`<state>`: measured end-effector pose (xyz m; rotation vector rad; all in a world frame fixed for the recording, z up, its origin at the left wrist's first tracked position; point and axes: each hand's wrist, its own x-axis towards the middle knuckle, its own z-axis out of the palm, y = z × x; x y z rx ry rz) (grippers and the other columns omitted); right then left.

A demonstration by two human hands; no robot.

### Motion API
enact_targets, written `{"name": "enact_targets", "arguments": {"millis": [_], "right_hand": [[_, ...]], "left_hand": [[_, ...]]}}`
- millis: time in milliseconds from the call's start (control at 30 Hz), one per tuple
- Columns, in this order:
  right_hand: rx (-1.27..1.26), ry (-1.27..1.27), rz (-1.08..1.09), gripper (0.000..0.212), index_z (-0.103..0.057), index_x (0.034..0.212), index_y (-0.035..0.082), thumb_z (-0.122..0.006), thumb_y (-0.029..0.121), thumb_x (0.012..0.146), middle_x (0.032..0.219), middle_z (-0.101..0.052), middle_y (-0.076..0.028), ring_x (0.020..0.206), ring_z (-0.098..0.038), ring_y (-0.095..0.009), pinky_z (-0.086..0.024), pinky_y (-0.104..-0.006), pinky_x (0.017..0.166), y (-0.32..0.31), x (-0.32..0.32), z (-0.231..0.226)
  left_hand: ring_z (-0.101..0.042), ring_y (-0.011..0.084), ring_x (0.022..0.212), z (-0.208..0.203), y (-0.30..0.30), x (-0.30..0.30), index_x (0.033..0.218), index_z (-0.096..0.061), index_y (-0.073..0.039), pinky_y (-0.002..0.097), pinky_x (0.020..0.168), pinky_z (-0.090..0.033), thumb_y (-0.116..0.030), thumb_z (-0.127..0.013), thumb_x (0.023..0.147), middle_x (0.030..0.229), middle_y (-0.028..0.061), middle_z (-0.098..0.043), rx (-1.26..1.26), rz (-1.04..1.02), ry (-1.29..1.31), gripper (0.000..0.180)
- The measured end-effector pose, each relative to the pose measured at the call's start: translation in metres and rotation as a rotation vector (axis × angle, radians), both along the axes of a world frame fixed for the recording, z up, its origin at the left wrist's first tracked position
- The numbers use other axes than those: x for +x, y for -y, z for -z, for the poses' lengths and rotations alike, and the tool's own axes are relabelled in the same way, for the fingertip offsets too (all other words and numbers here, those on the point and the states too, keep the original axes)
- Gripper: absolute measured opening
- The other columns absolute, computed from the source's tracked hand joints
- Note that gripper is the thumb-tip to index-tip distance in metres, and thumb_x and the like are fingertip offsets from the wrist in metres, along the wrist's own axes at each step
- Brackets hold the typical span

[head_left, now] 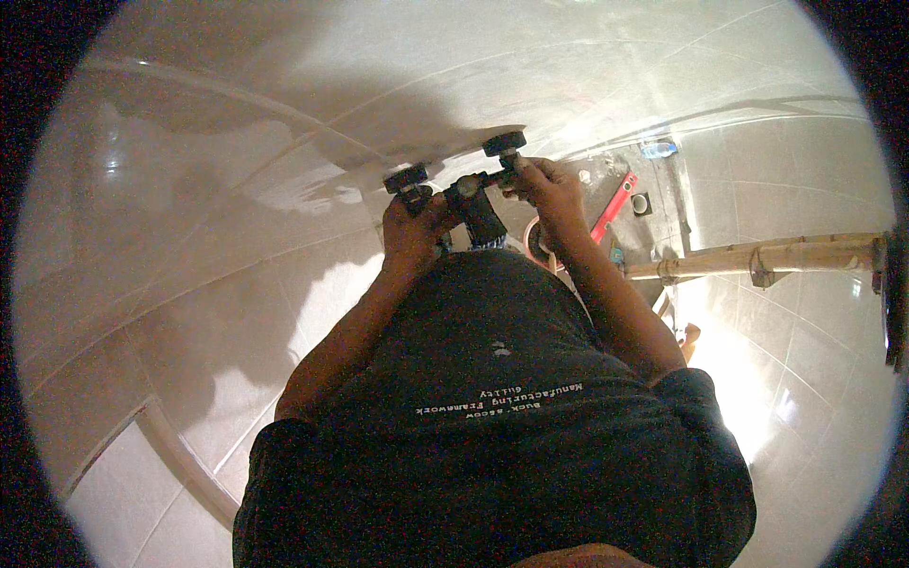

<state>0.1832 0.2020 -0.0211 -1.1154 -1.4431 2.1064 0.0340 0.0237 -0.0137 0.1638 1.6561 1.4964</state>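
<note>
Both my hands hold a black tool (pixel 485 216) in front of my waist, close to the tiled wall (pixel 350 114). It looks like a double suction-cup tile tool. A round black pad (pixel 407 178) is on its left end and another black pad (pixel 504 143) on its right end, with a round metal-rimmed part between them. My left hand (pixel 409 235) is closed around the left end, below the pad. My right hand (pixel 552 192) grips the right end just under its pad, thumb and fingers pinched on it. Whether the pads touch the wall I cannot tell.
A red bar like a spirit level (pixel 614 208) lies on the floor at right, beside a small cup-like thing (pixel 641 204). A blue item (pixel 658 150) is beyond it. A wooden pole (pixel 795 257) juts in from the right. Bright light falls on the right-hand tiles.
</note>
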Motion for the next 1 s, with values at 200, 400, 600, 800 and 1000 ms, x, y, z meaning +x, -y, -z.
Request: {"name": "enact_targets", "arguments": {"millis": [200,400,600,800,1000], "right_hand": [[0.277,0.155,-0.05,0.037,-0.067,0.111,-0.006,-0.062,0.028,0.098,0.096,-0.072,-0.015,0.081,-0.069,-0.02,-0.056,-0.0322,0.072,0.007,-0.009,0.0],[0.126,0.083,-0.073,0.037,-0.066,0.113,-0.006,-0.054,0.028,0.1,0.097,-0.072,-0.016,0.081,-0.071,-0.021,-0.058,-0.0335,0.071,-0.003,-0.014,0.003],[0.026,0.014,-0.037,0.036,-0.064,0.115,-0.006,-0.056,0.026,0.1,0.096,-0.072,-0.016,0.081,-0.072,-0.021,-0.06,-0.0338,0.067,-0.005,-0.01,-0.001],[0.216,0.154,-0.116,0.036,-0.064,0.115,-0.006,-0.064,0.026,0.098,0.096,-0.071,-0.015,0.082,-0.07,-0.021,-0.061,-0.0336,0.067,-0.004,-0.01,-0.007],[0.101,0.017,-0.154,0.034,-0.062,0.119,-0.005,-0.063,0.023,0.099,0.101,-0.069,-0.014,0.089,-0.07,-0.021,-0.06,-0.0341,0.072,-0.007,-0.012,0.012]], "left_hand": [[-0.071,0.0284,0.094,0.005,0.001,-0.002,0.109,-0.054,0.006,0.0421,0.08,-0.065,-0.011,-0.071,0.092,0.103,0.0175,-0.065,-0.039,0.027,-0.063,0.029],[-0.07,0.0297,0.095,0.004,0.002,-0.005,0.113,-0.052,0.008,0.0418,0.079,-0.065,-0.016,-0.072,0.092,0.106,0.0194,-0.063,0.027,0.006,-0.027,0.038],[-0.07,0.0298,0.093,-0.015,0.0,0.0,0.113,-0.053,0.008,0.0399,0.078,-0.064,-0.02,-0.072,0.093,0.107,0.0205,-0.064,-0.009,0.002,-0.066,0.039],[-0.07,0.0278,0.092,0.017,0.006,-0.015,0.11,-0.056,0.006,0.038,0.076,-0.062,-0.02,-0.073,0.092,0.101,0.0175,-0.066,-0.238,0.202,-0.288,0.036],[-0.07,0.0266,0.09,0.005,0.003,0.0,0.105,-0.055,0.004,0.0387,0.077,-0.063,-0.018,-0.072,0.092,0.097,0.0151,-0.066,0.105,-0.031,0.005,0.031]]}}
